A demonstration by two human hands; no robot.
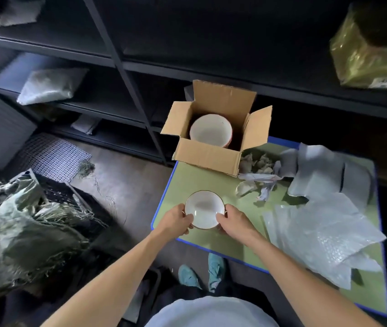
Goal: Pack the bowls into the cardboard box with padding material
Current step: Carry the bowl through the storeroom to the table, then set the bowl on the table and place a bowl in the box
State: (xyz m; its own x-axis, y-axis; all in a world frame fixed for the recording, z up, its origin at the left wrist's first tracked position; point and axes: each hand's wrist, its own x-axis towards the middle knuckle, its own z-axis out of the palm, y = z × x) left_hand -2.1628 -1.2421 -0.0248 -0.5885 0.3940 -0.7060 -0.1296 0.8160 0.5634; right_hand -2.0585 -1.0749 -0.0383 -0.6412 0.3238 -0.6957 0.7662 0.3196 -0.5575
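Note:
A small white bowl [204, 208] with a brown rim is held over the near left part of the green table [202, 180]. My left hand [176, 220] grips its left rim and my right hand [235, 220] grips its right rim, thumbs inside. Beyond it, an open cardboard box [209, 156] stands at the table's far left corner, flaps spread, with a larger white bowl [210, 131] inside. Crumpled paper [258, 164] lies just right of the box. Grey foam sheets [317, 171] and bubble wrap [317, 234] cover the right of the table.
Dark metal shelving [121, 64] runs behind the table with plastic bags on it. A wrapped yellow package [371, 57] sits at the upper right. On the floor at left are a bag of straw [22, 232], a black crate and a white wire grid [53, 156].

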